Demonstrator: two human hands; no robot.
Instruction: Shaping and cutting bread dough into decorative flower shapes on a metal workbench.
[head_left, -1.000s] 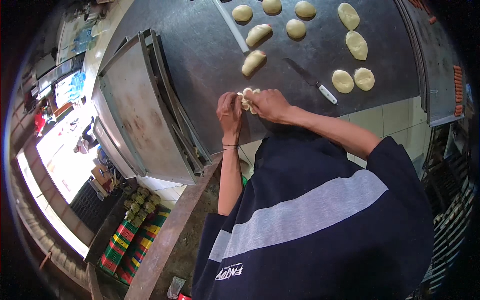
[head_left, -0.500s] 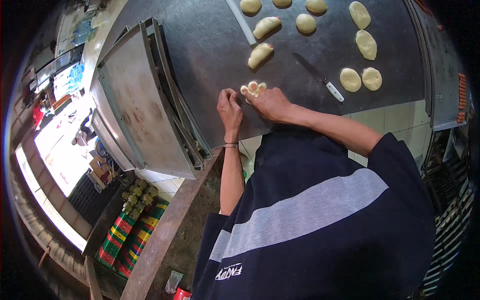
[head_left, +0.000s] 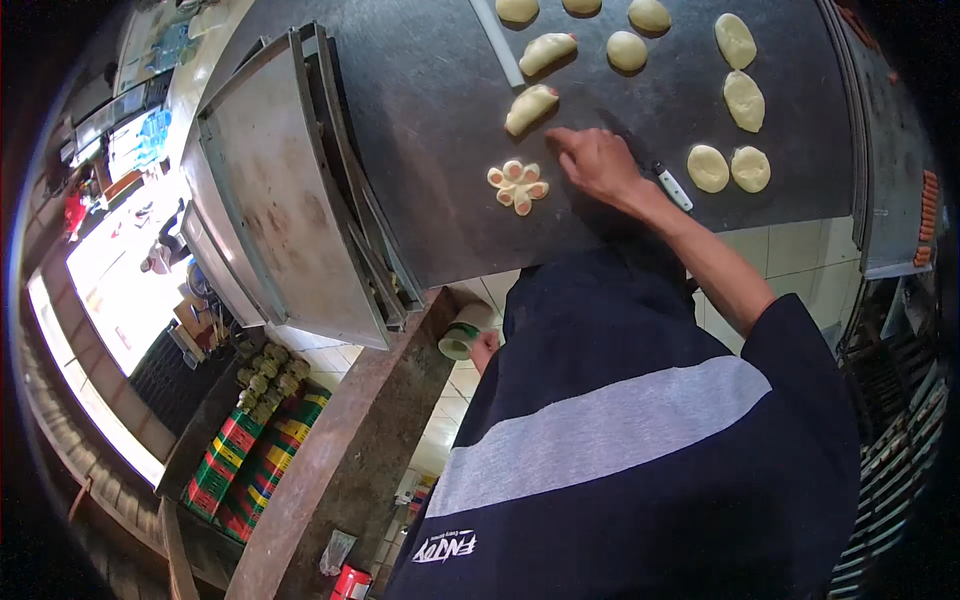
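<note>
On the dark table, a flower-shaped dough piece (head_left: 517, 187) lies flat, with round pinkish slices in its petals. My right hand (head_left: 603, 170) hovers to its right, nothing in it, the index finger stretched toward a filled dough roll (head_left: 531, 108). Another filled dough roll (head_left: 549, 53) sits just beyond; orange filling peeks out at the ends of both. Close by my right hand is a knife (head_left: 672, 187) with a white handle; its blade is mostly hidden. Down below the table edge, my left hand (head_left: 484, 350) is beside a pale green, round container (head_left: 460, 338), its fingers largely hidden.
Several flattened dough pieces (head_left: 743, 100) and dough balls (head_left: 627, 50) lie at the right and far side. A white rod (head_left: 497, 45) rests at the far left. Metal trays (head_left: 265, 190) lean left of the table (head_left: 430, 215). Orange sticks (head_left: 927, 215) line a right-hand tray.
Both hands have left the flower-shaped dough, which now lies open to view. My right hand has moved right and away; my left hand has dropped below the table edge.
</note>
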